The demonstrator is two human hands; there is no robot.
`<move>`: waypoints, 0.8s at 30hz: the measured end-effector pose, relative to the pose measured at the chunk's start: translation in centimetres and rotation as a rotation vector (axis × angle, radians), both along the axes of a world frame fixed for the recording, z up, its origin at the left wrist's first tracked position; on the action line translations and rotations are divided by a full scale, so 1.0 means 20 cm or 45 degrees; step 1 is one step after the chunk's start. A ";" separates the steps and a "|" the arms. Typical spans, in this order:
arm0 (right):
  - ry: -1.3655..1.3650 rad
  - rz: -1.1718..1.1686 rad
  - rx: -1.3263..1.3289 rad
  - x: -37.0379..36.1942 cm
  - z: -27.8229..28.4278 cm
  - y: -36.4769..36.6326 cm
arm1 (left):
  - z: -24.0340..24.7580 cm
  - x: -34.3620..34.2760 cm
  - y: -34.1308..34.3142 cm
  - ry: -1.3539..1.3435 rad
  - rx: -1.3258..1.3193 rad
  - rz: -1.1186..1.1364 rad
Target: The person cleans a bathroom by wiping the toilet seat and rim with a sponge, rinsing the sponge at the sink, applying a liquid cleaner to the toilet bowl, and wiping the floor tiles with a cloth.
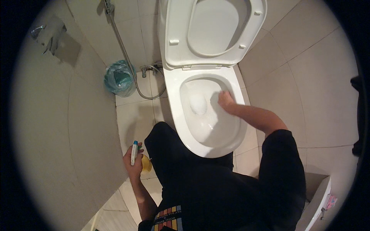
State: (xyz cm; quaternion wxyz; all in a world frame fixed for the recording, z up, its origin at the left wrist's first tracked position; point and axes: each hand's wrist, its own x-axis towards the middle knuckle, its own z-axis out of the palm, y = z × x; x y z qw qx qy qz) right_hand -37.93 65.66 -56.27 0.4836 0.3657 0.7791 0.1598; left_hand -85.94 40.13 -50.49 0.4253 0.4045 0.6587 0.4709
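Observation:
My right hand (226,102) reaches into the white toilet bowl (206,148), against the inner right wall under the rim. Its fingers look curled, and whatever they hold, if anything, is hidden. Foam or pooled water shows pale at the bowl's bottom, left of that hand. Low at my left side, my left hand (132,164) is closed around a spray bottle (146,164) with a yellow body. The bottle's white trigger head has a blue nozzle pointing forward. Raised behind the bowl are the toilet seat and lid (178,29).
A bin (120,79) lined with a green bag stands left of the toilet. A hand shower hose (123,48) hangs down and loops beside it. Toilet paper (54,32) hangs on the left wall. Tiled walls close in on both sides; a door edge (318,204) shows lower right.

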 end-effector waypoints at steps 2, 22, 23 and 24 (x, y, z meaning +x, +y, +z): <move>-0.068 0.358 0.310 0.02 -0.04 0.12 | -0.01 -0.01 -0.01 -0.006 0.003 -0.032; 1.753 -2.289 -1.294 -0.75 -0.46 -0.30 | 0.02 0.10 0.22 -0.086 0.016 -0.142; 2.013 -2.448 -1.293 -0.80 -0.51 -0.19 | 0.04 0.10 0.23 -0.082 0.007 -0.089; 2.193 -2.654 -1.240 -0.84 -0.55 -0.08 | 0.06 0.11 0.23 -0.077 -0.018 -0.053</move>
